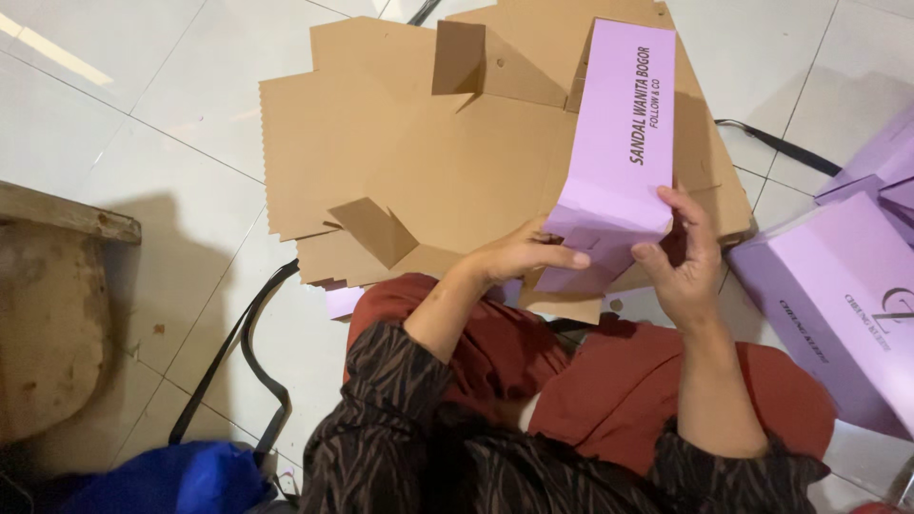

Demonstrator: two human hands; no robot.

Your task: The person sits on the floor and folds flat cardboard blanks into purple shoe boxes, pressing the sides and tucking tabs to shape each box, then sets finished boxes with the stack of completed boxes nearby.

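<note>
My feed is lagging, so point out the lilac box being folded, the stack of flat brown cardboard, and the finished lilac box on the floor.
lilac box [624,124]: head view, long printed side panel.
flat brown cardboard [409,143]: head view, top sheet's bare middle.
finished lilac box [838,305]: head view, its top face.

finished lilac box [838,305] cut off right

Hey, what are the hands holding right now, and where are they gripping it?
Both hands hold a partly folded lilac cardboard box at its near end: left hand on the lower flaps, right hand at the corner.
</note>
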